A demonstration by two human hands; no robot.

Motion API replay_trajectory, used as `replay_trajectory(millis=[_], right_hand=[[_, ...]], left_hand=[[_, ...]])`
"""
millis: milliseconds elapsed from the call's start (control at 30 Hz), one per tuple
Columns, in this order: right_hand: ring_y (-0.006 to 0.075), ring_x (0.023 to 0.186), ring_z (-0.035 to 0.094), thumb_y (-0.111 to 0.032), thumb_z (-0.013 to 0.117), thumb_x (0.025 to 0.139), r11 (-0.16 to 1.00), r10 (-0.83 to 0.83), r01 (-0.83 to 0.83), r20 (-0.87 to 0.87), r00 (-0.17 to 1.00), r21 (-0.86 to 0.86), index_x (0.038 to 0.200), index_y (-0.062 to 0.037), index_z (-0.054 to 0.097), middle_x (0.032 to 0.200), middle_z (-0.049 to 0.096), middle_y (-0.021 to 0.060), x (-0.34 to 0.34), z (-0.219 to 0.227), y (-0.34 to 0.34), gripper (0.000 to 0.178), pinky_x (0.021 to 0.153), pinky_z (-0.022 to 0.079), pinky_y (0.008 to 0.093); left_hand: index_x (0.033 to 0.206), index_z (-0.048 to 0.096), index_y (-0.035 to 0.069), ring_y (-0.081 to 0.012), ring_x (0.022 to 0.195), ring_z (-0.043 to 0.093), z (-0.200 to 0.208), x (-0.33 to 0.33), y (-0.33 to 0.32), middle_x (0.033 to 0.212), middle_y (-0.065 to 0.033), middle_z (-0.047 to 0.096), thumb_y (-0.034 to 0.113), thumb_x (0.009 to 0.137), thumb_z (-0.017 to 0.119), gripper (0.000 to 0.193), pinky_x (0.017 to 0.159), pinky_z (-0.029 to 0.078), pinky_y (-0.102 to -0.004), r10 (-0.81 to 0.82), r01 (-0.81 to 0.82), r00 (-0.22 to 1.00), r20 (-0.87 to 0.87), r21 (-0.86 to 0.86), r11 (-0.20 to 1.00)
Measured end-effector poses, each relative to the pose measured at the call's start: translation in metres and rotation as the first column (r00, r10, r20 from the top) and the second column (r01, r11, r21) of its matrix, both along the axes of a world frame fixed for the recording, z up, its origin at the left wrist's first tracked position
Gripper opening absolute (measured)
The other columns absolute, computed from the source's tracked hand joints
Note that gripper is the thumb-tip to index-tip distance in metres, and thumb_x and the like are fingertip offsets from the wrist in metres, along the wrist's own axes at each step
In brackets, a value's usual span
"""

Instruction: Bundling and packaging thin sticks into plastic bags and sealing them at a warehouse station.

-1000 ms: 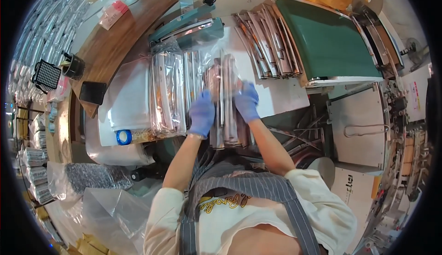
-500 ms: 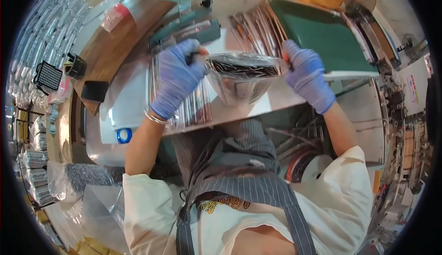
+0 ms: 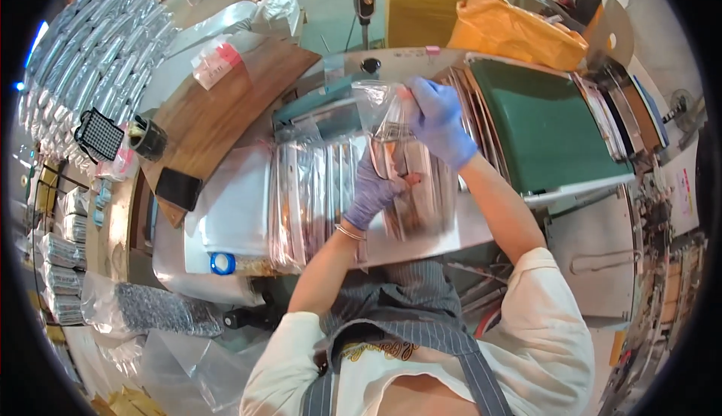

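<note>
A clear plastic bag (image 3: 421, 209) of thin flat sheets stands on the table in front of me, its lower part blurred by motion. My left hand (image 3: 372, 194), in a blue-violet glove with bare fingertips, grips the bag's left side. Higher up, my gloved right hand (image 3: 442, 121) is closed on the bag's gathered top, and loose clear film sticks out to the left of it. Just left of the bag, a row of clear-wrapped flat packs (image 3: 307, 205) stands on the table. A teal box-shaped device (image 3: 320, 113) lies behind that row.
Right of the bag sits a green board (image 3: 534, 127) beside upright brown sheets (image 3: 481, 115). A curved wooden board (image 3: 218, 104) at left bears a phone (image 3: 178, 188) and a pen cup (image 3: 148, 139). A blue tape roll (image 3: 222, 263) lies near the front edge. Behind stands a fan (image 3: 365, 3).
Both hands held the bag's mouth stretched wide. Now its top is gathered in my right hand, and my left hand has moved down and right onto the bag's side. The view has shifted.
</note>
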State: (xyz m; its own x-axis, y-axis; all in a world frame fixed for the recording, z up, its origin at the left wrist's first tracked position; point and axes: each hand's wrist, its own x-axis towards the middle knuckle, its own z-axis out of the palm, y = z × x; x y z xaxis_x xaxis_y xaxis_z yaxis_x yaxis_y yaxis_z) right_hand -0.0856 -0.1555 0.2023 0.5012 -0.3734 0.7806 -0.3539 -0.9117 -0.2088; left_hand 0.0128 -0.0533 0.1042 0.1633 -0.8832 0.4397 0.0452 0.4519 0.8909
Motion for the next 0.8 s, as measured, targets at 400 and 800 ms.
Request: replay_trajectory(millis=[400, 800], right_hand=[[0.0132, 0.065, 0.053, -0.012, 0.059, 0.08, 0.79, -0.073, -0.188, 0.394, 0.916, 0.583, 0.09, -0.0065, 0.059, 0.07, 0.057, 0.0058, 0.136, -0.079, -0.123, 0.011, 0.06, 0.043, 0.0264], [0.0086, 0.067, 0.054, -0.005, 0.058, 0.081, 0.374, -0.214, -0.606, 0.701, 0.68, 0.702, 0.096, -0.0051, 0.062, 0.075, 0.058, 0.0004, 0.119, -0.175, -0.145, 0.016, 0.063, 0.044, 0.0213]], left_hand=[[0.087, 0.065, 0.004, -0.0176, 0.065, 0.059, -0.057, 0.117, -0.064, 0.082, -0.0049, 0.062, 0.019, 0.066, 0.072, 0.026, 0.063, 0.048, -0.0264, 0.379, 0.106, 0.72, -0.582, 0.631, 0.768], [0.106, 0.054, 0.009, -0.0156, 0.084, 0.052, -0.073, 0.139, -0.055, 0.094, -0.0021, 0.056, 0.016, 0.063, 0.075, 0.048, 0.075, 0.043, -0.0295, 0.356, -0.098, 0.915, -0.187, 0.755, 0.648]])
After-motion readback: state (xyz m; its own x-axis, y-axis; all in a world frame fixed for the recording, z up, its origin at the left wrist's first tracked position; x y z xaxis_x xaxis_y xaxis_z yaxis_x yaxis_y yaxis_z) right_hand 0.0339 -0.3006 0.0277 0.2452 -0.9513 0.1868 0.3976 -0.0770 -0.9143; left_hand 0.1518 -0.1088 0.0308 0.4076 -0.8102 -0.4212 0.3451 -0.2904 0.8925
